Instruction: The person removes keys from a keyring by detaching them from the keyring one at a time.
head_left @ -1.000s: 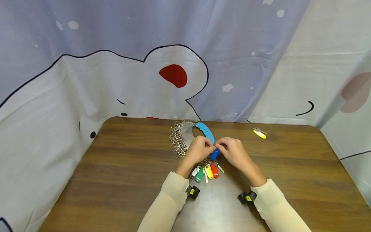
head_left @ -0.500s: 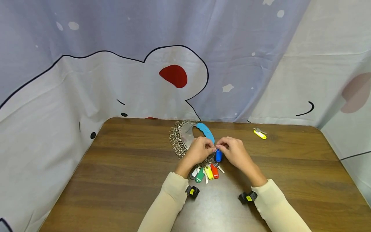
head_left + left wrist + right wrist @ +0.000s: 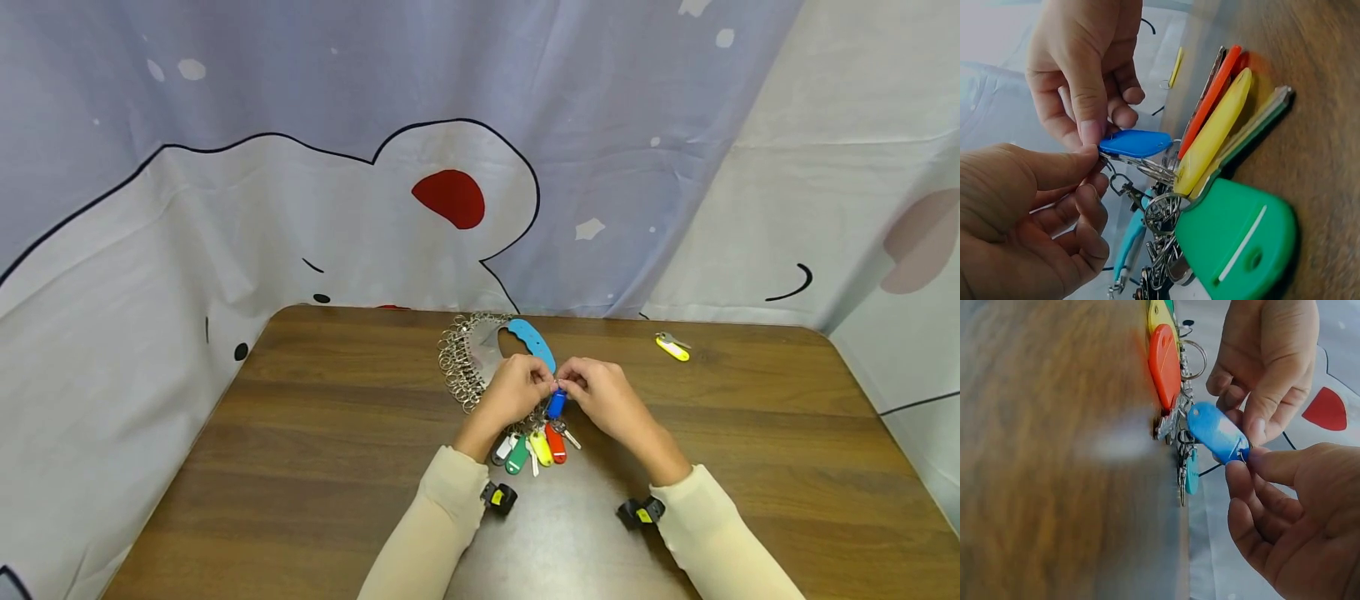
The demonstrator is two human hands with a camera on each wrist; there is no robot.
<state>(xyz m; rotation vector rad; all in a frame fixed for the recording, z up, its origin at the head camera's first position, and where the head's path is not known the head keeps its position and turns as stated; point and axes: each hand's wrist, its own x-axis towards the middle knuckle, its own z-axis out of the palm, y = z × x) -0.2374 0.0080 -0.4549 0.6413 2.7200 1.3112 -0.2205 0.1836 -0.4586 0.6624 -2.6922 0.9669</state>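
Observation:
Both hands meet at the near end of a ring-shaped key holder with a light-blue handle (image 3: pixel 534 345). Between them hangs a blue key tag (image 3: pixel 557 405). My left hand (image 3: pixel 517 387) pinches the small metal ring at the tag's end between thumb and forefinger. With thumb and forefinger, my right hand (image 3: pixel 600 392) holds the tag's ringed end, fingertips touching the left ones. A metal clasp (image 3: pixel 1124 186) dangles just below the left fingertips. Below the hands lie a red tag (image 3: pixel 555 446), a yellow tag (image 3: pixel 542 450) and a green tag (image 3: pixel 1241 237) with keys. Fingertips partly hide the ring.
Many metal clasps and rings (image 3: pixel 453 367) fringe the holder's left edge. A grey-white tag (image 3: pixel 504 450) lies beside the green one. Another yellow tag with a key (image 3: pixel 672 347) rests at the back right of the wooden table (image 3: pixel 337 483). A printed curtain (image 3: pixel 315 217) stands behind.
The blue tag swings from tilted to hanging straight and then tilts back leftward between the fingertips. Both hands stay almost in place, with only small finger shifts.

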